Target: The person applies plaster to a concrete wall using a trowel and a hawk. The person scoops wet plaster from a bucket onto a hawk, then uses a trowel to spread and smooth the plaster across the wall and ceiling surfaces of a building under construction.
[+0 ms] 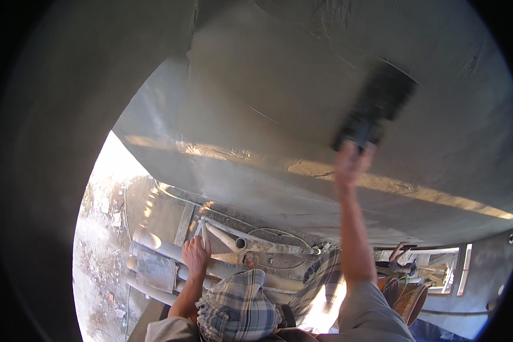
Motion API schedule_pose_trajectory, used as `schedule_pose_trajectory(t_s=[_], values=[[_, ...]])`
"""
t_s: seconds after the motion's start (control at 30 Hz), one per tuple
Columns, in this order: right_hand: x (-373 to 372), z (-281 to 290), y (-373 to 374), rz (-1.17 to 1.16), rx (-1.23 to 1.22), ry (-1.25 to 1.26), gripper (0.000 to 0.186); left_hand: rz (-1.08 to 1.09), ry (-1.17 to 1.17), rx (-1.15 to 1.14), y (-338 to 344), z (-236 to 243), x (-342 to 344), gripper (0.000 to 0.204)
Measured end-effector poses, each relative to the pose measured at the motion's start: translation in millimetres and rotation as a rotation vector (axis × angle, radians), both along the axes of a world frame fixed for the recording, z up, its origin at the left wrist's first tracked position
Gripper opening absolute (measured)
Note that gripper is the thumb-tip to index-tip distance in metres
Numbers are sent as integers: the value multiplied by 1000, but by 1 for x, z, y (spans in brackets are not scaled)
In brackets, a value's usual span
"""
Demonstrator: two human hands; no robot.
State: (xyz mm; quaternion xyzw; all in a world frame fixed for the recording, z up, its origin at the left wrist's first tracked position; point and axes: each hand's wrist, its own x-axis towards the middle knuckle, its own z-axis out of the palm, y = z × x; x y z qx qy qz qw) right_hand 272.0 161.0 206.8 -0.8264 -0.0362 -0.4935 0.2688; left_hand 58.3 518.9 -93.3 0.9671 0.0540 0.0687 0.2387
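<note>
In the head view, a broad grey plastered surface point(256, 68) above and around the right fingers point(350, 164), mostly smooth, marked with scratches and rough streaks, and crossed behind those fingers by a warm band of light point(404, 189). Just beyond them, up and to the right, a dark flat float point(385, 91), too blurred for detail. Held at the near end, right fingers closed on the handle point(363, 130); cannot tell how the thumb wraps. Probably light and stiff, hardly fragile, perhaps slippery if wet; best gripped by that handle, clear of the flat face and the thin pale far edge. Well apart, low and to the left of the right fingers, left fingers point(196, 249) curled by the end of a white frame point(225, 235); cannot tell whether gripping or merely resting. Down and left of the left fingers, a worn grey sheet point(154, 271) over thick pipes point(154, 292); farther left, brightly lit, rubble-strewn ground point(102, 279). Below and right of the right fingers, a brownish bucket point(407, 302) near a window opening point(439, 271)
</note>
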Motion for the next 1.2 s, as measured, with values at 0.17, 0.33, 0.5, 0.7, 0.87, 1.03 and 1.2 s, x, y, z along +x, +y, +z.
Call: schedule_pose_trajectory(t_s=[0.17, 0.33, 0.5, 0.7, 0.87, 1.03, 1.2], values=[[-78, 79, -97, -83, 298, 59, 21, -14, 32, 18, 12, -12, -5, 27], [-95, 54, -103, -163, -236, 388, 20, 0, 70, 9, 15, -11, -5, 28], [-62, -103, -22, 143, -837, 786, 24, 12, 66, 0, 14, -11, -5, 28], [-19, -258, 51, 345, -927, 1049, 35, 16, 82, 13, 11, -5, 2, 28], [32, -259, 73, 221, -896, 1281, 46, 13, 81, -1, 11, -5, 4, 29], [25, -155, 75, 279, -752, 702, 20, 40, 128, 2, 19, -8, -6, 30], [7, -135, 75, 207, -679, 887, 24, 20, 153, 17, 15, -5, 0, 30]])
